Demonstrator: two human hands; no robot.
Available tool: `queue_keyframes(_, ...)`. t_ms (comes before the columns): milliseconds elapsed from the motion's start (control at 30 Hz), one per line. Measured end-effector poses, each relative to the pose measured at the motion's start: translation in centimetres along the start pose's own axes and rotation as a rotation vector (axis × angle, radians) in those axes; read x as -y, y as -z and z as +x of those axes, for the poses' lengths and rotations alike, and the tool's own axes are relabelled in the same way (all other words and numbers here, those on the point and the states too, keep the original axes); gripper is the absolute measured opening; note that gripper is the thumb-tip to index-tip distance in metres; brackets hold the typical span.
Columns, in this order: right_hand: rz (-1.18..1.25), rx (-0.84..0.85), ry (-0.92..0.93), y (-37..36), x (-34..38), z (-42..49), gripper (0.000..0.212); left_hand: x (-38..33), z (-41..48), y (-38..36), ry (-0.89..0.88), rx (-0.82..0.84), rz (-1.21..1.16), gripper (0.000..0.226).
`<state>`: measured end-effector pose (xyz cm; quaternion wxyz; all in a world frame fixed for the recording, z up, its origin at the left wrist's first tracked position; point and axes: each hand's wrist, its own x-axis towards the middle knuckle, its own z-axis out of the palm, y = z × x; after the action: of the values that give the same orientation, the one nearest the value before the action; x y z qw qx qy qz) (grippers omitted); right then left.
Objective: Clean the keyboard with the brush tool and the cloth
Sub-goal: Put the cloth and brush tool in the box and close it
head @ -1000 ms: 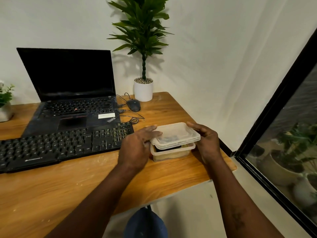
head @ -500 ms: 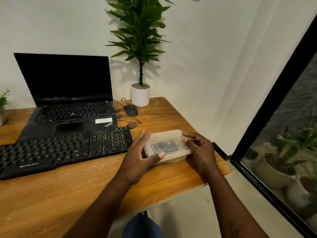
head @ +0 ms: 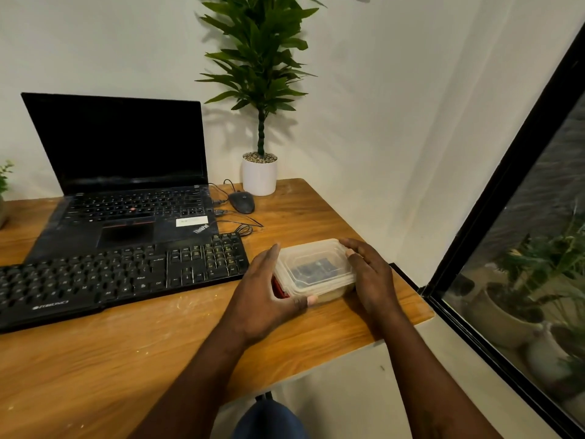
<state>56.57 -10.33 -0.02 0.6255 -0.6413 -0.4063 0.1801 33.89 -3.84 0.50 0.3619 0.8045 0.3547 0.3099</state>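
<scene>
Two hands clamp the container (head: pixel 330 293) near the desk's (head: pixel 158 359) right edge: left hand (head: pixel 269 289) thumb hooked round the front, right hand (head: pixel 370 274) fingers curled over the end. The lid (head: pixel 304 252), raised a second ago, now sits flat over dark contents, possibly the cleaning kit. The keyboard (head: pixel 120 274) lies just left.

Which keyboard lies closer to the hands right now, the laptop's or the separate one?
The separate black keyboard: its number-pad end sits just beside the left hand, in front of the laptop.
</scene>
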Motion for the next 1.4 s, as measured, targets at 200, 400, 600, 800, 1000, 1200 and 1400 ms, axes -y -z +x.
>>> queue_keyframes(200,-0.008,-0.018,-0.005,-0.2,-0.3,0.2,0.031,-0.3,-0.2,-0.6,0.0,-0.031,0.085,0.128)
queue_keyframes(400,0.035,-0.054,-0.055,-0.5,-0.5,0.7,0.032,-0.5,-0.2,-1.0,-0.005,-0.113,0.158,0.11)
queue_keyframes(600,0.109,-0.031,-0.135,-0.3,0.2,1.1,0.032,-0.1,0.1,-1.0,0.044,-0.126,0.135,0.111)
queue_keyframes(800,0.061,0.025,-0.123,-0.3,0.3,0.8,0.037,-0.2,0.1,-1.2,0.008,-0.128,0.217,0.114)
queue_keyframes(1000,-0.016,0.054,-0.335,-0.1,1.5,1.4,0.025,-0.4,-0.1,-1.3,-0.055,-0.165,0.28,0.106)
queue_keyframes(1200,-0.08,0.106,-0.465,0.2,3.1,2.3,0.022,-0.2,0.0,-1.3,-0.055,-0.15,0.291,0.103)
queue_keyframes(1400,-0.307,0.209,-0.493,-0.6,3.0,4.0,0.063,-0.1,0.0,-1.1,-0.061,-0.119,0.252,0.105)
